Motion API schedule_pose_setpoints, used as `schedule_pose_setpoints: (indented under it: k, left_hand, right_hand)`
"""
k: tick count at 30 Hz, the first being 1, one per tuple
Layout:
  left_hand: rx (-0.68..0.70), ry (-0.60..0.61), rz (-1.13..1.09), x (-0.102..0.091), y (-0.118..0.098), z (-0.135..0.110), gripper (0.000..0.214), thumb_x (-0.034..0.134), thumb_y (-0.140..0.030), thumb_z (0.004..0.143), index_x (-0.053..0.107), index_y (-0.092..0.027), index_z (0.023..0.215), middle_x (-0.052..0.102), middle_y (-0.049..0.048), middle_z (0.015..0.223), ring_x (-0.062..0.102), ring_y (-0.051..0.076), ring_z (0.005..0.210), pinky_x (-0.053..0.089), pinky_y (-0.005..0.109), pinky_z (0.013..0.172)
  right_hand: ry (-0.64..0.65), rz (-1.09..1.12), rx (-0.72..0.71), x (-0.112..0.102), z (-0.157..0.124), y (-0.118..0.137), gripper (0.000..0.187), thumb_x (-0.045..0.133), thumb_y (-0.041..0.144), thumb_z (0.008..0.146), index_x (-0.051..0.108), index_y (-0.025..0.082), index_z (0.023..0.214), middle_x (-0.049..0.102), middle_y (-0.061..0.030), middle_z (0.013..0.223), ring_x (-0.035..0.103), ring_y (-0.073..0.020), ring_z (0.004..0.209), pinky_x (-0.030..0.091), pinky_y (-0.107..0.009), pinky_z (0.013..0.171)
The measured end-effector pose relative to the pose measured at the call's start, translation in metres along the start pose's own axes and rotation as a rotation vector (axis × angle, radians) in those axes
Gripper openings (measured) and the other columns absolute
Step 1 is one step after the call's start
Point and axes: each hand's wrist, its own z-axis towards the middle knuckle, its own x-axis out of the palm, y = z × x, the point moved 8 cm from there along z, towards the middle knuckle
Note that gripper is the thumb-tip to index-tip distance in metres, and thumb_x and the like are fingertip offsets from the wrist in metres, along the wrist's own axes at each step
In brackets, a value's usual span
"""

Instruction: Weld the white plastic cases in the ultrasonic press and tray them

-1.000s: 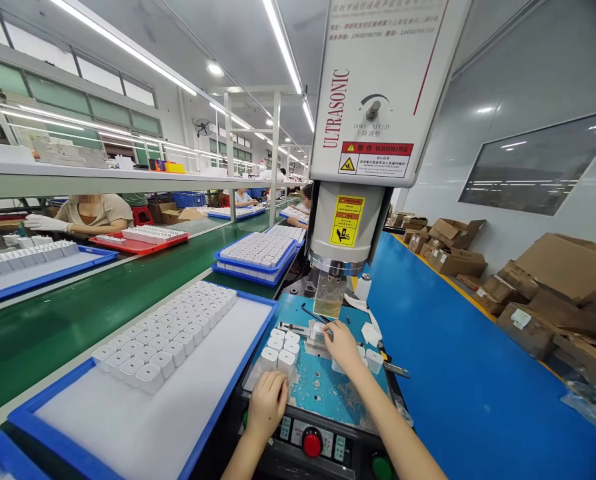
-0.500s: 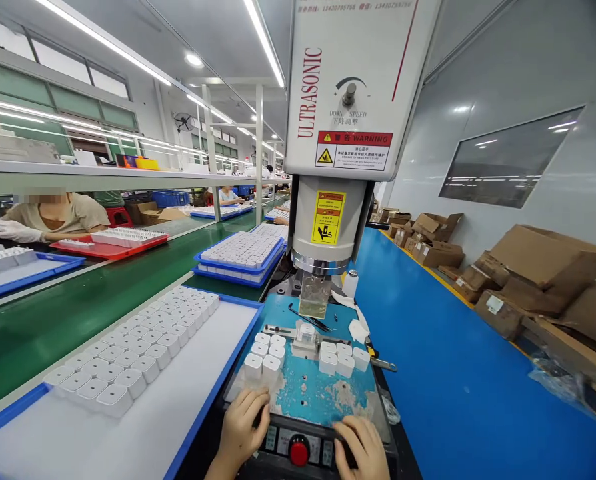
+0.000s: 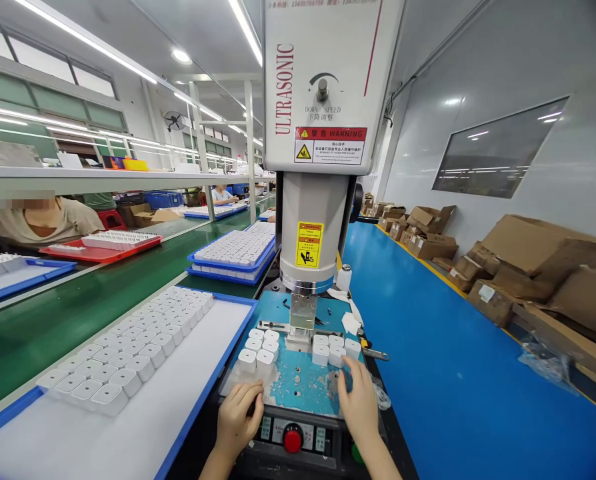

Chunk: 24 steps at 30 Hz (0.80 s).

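Note:
My right hand (image 3: 359, 400) reaches over the right side of the press table, fingers apart. Its fingertips are at the near edge of a small group of white plastic cube-shaped housings (image 3: 336, 356); whether they touch is hard to tell. At the table's front left corner rests my left hand (image 3: 239, 410), fingers loosely bent and nothing seen in it. Beyond it stands another group of white housings (image 3: 265, 361). Between the groups, the ultrasonic welder's horn (image 3: 303, 312) is down over the fixture (image 3: 299, 339), hiding the housing there.
A red button (image 3: 293, 439) and a green button (image 3: 357, 453) sit on the front panel. To the left, a blue-rimmed tray (image 3: 183, 427) holds rows of housings. Stacked trays (image 3: 231, 270) stand behind on the green belt (image 3: 43, 333). A wrench (image 3: 376, 355) lies at right.
The welder's head has come down onto the fixture. My right hand has moved forward from the front panel to the right-hand housings. My left hand stays near the front left corner.

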Motion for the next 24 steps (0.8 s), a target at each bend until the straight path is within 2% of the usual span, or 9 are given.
schedule_pose_setpoints:
  k: [2, 6, 10, 13, 16, 19, 22, 24]
  left_hand:
    - [-0.003, -0.004, 0.021, -0.001, -0.003, 0.000, 0.020, 0.048, -0.012, 0.083, 0.064, -0.022, 0.089, 0.070, 0.0045, 0.088, 0.066, 0.017, 0.082, 0.054, 0.029, 0.074]
    - [0.005, -0.067, 0.057, -0.007, -0.021, 0.003, 0.017, 0.049, -0.012, 0.082, 0.063, -0.022, 0.083, 0.069, 0.0051, 0.091, 0.065, 0.019, 0.089, 0.053, 0.032, 0.080]
    - [0.030, -0.076, 0.103, -0.001, -0.048, 0.034, 0.016, 0.050, -0.013, 0.081, 0.063, -0.023, 0.082, 0.068, 0.0063, 0.099, 0.061, 0.023, 0.099, 0.050, 0.038, 0.085]
    - [-0.036, -0.027, 0.208, 0.015, -0.052, 0.071, 0.015, 0.050, -0.018, 0.082, 0.064, -0.022, 0.083, 0.065, 0.0084, 0.104, 0.057, 0.026, 0.104, 0.048, 0.042, 0.086]
    - [-0.150, 0.022, 0.372, 0.033, -0.038, 0.102, 0.018, 0.052, -0.023, 0.081, 0.065, -0.019, 0.093, 0.062, 0.0132, 0.109, 0.052, 0.032, 0.112, 0.041, 0.050, 0.091]
    - [-0.262, 0.160, 0.451, 0.058, -0.018, 0.120, 0.024, 0.052, -0.029, 0.080, 0.065, -0.015, 0.094, 0.062, 0.0167, 0.108, 0.047, 0.036, 0.118, 0.031, 0.056, 0.099]
    - [-0.316, 0.294, 0.456, 0.085, -0.010, 0.132, 0.031, 0.051, -0.037, 0.080, 0.066, -0.012, 0.090, 0.063, 0.0184, 0.102, 0.049, 0.035, 0.115, 0.031, 0.051, 0.099]
    - [-0.327, 0.335, 0.458, 0.101, -0.012, 0.139, 0.038, 0.050, -0.043, 0.080, 0.067, -0.010, 0.089, 0.065, 0.0195, 0.097, 0.055, 0.034, 0.106, 0.035, 0.048, 0.094]
  right_hand:
    - [-0.010, -0.024, 0.039, 0.003, 0.015, -0.006, 0.035, 0.040, 0.039, 0.090, 0.056, 0.025, 0.118, 0.059, -0.0113, 0.116, 0.058, -0.0285, 0.103, 0.053, -0.036, 0.070]
    - [0.048, 0.010, 0.083, 0.014, 0.026, -0.017, 0.033, 0.037, 0.040, 0.090, 0.063, 0.027, 0.106, 0.057, -0.0095, 0.116, 0.060, -0.0266, 0.097, 0.052, -0.033, 0.064]
    - [0.065, 0.106, 0.114, 0.016, 0.025, -0.020, 0.035, 0.034, 0.037, 0.091, 0.064, 0.025, 0.102, 0.057, -0.0091, 0.118, 0.060, -0.0263, 0.101, 0.052, -0.034, 0.071]
    - [0.040, 0.192, 0.131, 0.010, 0.022, -0.021, 0.034, 0.036, 0.037, 0.091, 0.065, 0.024, 0.100, 0.058, -0.0095, 0.118, 0.059, -0.0266, 0.105, 0.052, -0.035, 0.077]
    - [-0.017, 0.278, 0.198, 0.003, 0.016, -0.030, 0.033, 0.040, 0.042, 0.089, 0.066, 0.023, 0.098, 0.059, -0.0105, 0.113, 0.060, -0.0262, 0.101, 0.052, -0.034, 0.076]
    - [-0.039, 0.372, 0.213, 0.001, 0.011, -0.035, 0.033, 0.044, 0.044, 0.089, 0.066, 0.023, 0.100, 0.060, -0.0112, 0.111, 0.059, -0.0261, 0.102, 0.052, -0.035, 0.080]
    - [-0.037, 0.497, 0.216, 0.003, 0.011, -0.038, 0.033, 0.046, 0.044, 0.088, 0.066, 0.021, 0.101, 0.060, -0.0117, 0.111, 0.060, -0.0250, 0.101, 0.051, -0.035, 0.084]
    - [-0.052, 0.559, 0.240, 0.003, 0.012, -0.042, 0.034, 0.049, 0.046, 0.086, 0.066, 0.020, 0.101, 0.062, -0.0124, 0.110, 0.061, -0.0249, 0.098, 0.052, -0.036, 0.083]
